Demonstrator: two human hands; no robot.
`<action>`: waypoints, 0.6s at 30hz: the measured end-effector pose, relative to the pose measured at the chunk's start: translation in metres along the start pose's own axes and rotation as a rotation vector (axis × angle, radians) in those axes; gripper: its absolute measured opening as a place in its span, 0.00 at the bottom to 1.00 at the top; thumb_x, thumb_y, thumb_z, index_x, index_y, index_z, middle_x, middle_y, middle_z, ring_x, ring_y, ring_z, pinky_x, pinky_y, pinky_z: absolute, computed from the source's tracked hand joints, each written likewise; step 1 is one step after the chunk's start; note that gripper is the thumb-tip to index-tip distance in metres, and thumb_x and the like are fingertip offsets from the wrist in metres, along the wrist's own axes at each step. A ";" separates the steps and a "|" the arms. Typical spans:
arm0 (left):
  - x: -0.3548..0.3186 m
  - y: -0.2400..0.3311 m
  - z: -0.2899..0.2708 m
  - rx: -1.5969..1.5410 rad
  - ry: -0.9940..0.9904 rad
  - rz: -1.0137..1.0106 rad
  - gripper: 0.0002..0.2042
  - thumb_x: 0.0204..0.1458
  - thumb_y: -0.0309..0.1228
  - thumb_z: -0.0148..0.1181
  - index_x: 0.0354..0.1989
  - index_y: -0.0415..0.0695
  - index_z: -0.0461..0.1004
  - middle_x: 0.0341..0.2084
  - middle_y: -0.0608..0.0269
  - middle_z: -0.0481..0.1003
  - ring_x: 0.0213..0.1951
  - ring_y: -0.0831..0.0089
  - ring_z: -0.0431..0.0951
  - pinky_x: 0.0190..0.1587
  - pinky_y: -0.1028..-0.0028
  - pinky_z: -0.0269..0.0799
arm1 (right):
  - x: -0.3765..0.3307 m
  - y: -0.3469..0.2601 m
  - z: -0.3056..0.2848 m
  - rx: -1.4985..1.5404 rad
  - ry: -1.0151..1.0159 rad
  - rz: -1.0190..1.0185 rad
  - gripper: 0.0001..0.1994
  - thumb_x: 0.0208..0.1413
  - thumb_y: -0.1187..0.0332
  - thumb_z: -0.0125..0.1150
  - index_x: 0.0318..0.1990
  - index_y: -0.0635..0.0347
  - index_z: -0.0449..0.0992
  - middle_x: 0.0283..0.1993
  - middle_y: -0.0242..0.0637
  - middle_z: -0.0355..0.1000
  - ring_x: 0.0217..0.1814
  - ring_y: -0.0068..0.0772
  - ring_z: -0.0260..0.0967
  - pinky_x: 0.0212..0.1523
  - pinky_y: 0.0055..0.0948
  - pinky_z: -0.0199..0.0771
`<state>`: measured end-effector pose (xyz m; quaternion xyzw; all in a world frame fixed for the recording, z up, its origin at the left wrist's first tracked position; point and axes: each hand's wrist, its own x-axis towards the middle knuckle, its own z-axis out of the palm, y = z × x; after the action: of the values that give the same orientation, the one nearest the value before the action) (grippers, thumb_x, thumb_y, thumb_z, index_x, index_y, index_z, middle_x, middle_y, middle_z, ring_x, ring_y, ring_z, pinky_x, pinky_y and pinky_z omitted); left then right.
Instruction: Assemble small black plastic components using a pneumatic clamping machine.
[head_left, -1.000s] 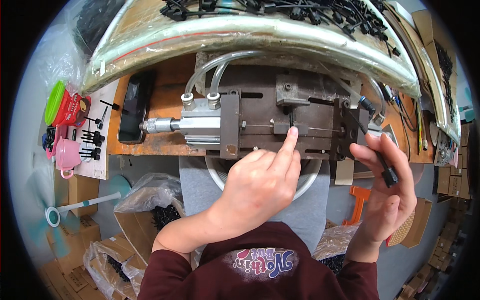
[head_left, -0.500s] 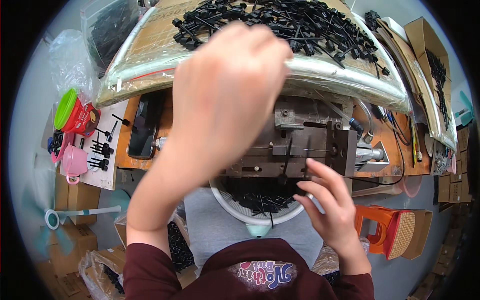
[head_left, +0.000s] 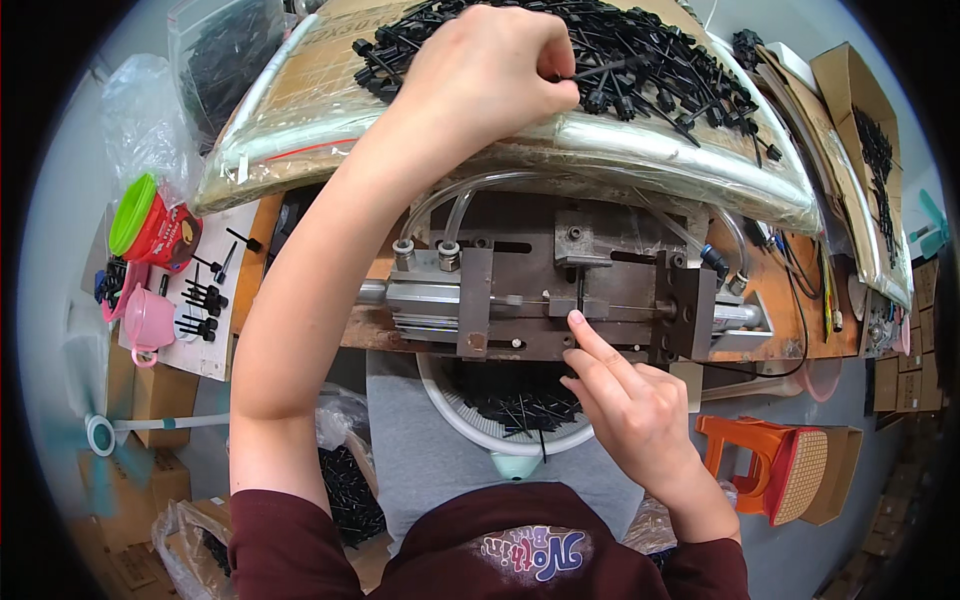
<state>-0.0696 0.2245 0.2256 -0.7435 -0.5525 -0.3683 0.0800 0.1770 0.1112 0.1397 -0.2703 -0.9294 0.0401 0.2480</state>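
The left hand (head_left: 480, 75) has its grip pinched on one thin black plastic pin (head_left: 600, 70), light, slightly springy and best taken mid-stem, at the heap (head_left: 650, 50) just beyond; the right hand (head_left: 625, 405), fingers loosely spread, fingertips the metal jig (head_left: 560, 300).

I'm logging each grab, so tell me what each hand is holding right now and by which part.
The left hand pinches a thin black plastic piece by one end, above the pile. The right hand holds nothing; its fingertip touches the metal press.

Thin black plastic pin (head_left: 581, 290) upright in metal fixture (head_left: 560, 300).
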 end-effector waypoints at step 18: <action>-0.134 0.076 -0.056 -0.488 -0.018 -0.081 0.19 0.34 0.16 0.72 0.40 0.35 0.81 0.52 0.45 0.73 0.41 0.70 0.81 0.38 0.77 0.81 | -0.006 0.007 0.004 -0.012 0.100 -0.023 0.14 0.42 0.73 0.71 0.39 0.61 0.80 0.51 0.41 0.78 0.21 0.25 0.69 0.24 0.23 0.70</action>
<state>-0.0444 0.0643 0.2021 -0.7211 -0.4772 -0.4873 -0.1218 0.1828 0.1140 0.1319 -0.2628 -0.9191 0.0181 0.2931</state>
